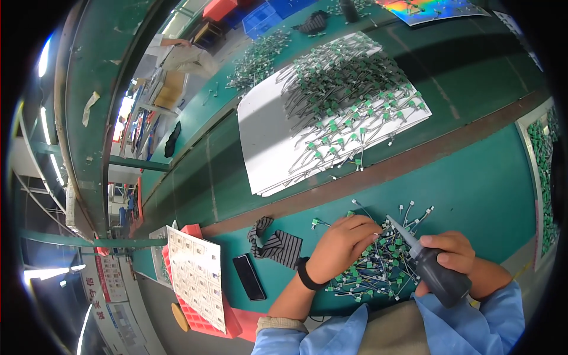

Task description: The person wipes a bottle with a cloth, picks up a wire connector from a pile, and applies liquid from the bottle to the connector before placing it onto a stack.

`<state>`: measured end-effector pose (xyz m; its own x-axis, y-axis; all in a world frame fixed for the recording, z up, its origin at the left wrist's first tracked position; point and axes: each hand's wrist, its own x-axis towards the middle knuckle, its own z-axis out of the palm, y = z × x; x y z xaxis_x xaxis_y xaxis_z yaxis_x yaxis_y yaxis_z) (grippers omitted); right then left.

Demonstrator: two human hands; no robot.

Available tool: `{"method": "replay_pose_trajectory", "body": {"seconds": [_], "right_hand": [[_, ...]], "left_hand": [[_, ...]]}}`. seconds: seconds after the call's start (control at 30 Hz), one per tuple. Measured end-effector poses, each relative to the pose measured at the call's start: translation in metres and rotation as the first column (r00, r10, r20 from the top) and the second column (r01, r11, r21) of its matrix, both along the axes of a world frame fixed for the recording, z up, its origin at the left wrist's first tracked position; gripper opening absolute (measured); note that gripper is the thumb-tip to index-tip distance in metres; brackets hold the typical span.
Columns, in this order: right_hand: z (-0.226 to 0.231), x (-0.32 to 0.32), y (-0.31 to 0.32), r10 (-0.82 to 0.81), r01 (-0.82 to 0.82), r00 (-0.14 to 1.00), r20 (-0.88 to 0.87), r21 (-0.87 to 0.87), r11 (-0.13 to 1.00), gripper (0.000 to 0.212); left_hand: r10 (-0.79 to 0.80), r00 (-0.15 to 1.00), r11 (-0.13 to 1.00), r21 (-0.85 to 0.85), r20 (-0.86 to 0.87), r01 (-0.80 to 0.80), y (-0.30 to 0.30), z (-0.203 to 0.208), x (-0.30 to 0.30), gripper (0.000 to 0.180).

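Note:
My right hand point(451, 255) is wrapped round a dark squeeze bottle point(441, 277) with a long grey tapered nozzle. The bottle tilts so its tip points up and left, close to the fingers of my left hand point(348, 244). A black band circles the left wrist. Thumb and fingers of that hand are pinched together; a small pale end shows at their tips, most likely part of a wired connector, but the rest is hidden. Beneath both hands lies a heap of green connectors with short wires point(378, 269), white plugs on the wire ends.
Across a brown ledge, white sheets point(260, 130) carry rows of similar wired connectors. Left of me lie a striped cloth point(283, 247), a phone point(249, 277) and a printed board point(195, 275) on a red crate. A tray of green parts point(541, 195) stands at right. A person is far left.

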<state>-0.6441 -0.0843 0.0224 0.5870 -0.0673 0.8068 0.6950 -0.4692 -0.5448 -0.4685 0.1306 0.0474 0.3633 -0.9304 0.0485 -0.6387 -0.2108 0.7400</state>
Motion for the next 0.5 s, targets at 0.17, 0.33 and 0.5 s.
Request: {"method": "replay_pose_trajectory", "body": {"seconds": [0.17,0.33,0.5], "right_hand": [[-0.014,-0.001,0.004,0.051,-0.05,0.999,-0.009,0.122,0.991,0.071],[-0.003,0.01,0.008,0.232,-0.178,0.944,-0.234,0.231,0.957,0.067],[0.003,0.019,0.012,0.236,-0.15,0.922,-0.308,0.278,0.949,0.065]], "left_hand": [[0.098,0.995,0.963,-0.255,0.015,-0.091,0.011,0.02,-0.014,0.017],[0.18,0.919,0.83,-0.447,-0.35,-0.333,0.019,0.018,-0.058,0.013],[-0.013,0.698,0.724,-0.488,-0.716,-0.487,0.017,-0.003,-0.066,0.015]]}}
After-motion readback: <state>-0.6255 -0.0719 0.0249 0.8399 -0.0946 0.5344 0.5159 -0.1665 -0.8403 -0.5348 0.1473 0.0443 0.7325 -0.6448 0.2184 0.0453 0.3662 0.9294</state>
